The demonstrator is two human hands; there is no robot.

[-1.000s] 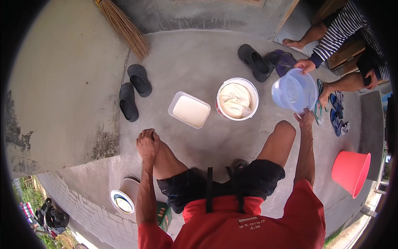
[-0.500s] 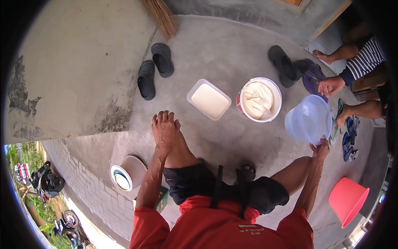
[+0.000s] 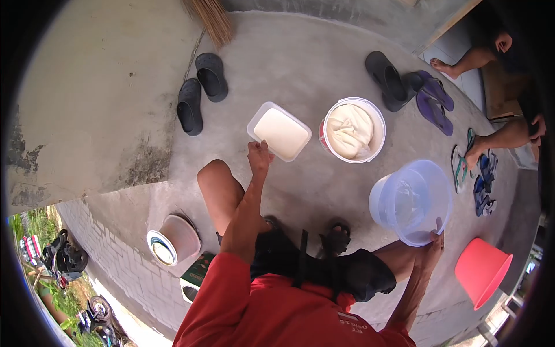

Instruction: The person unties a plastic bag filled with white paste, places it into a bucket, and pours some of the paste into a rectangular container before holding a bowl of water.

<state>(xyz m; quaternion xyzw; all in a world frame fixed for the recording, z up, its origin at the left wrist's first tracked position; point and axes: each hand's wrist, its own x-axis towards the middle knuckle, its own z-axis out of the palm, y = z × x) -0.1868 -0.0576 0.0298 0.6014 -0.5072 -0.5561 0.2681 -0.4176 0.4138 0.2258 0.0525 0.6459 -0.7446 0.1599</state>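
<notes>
My right hand [image 3: 432, 244] grips the near rim of a translucent plastic bucket [image 3: 413, 202], which is tilted and shows its open mouth. My left hand [image 3: 260, 156] is at the near-left edge of a rectangular tub [image 3: 280, 132] with whitish contents; its fingers are bent, and whether they grip the edge cannot be made out. Just right of the tub stands a round white bucket [image 3: 380, 143] holding a cream-coloured cloth or bag.
Black clogs [image 3: 189, 107] lie at the left, more footwear [image 3: 433, 103] at the right. A red bucket [image 3: 483, 272] stands at the lower right, a lidded bucket [image 3: 176, 240] at the lower left. Another person's legs [image 3: 503, 136] are at the right; a broom [image 3: 211, 20] is above.
My left hand has left my knee and reached the tub. The translucent bucket has come nearer to me in my right hand, and the other person's hand has let go and drawn back.
</notes>
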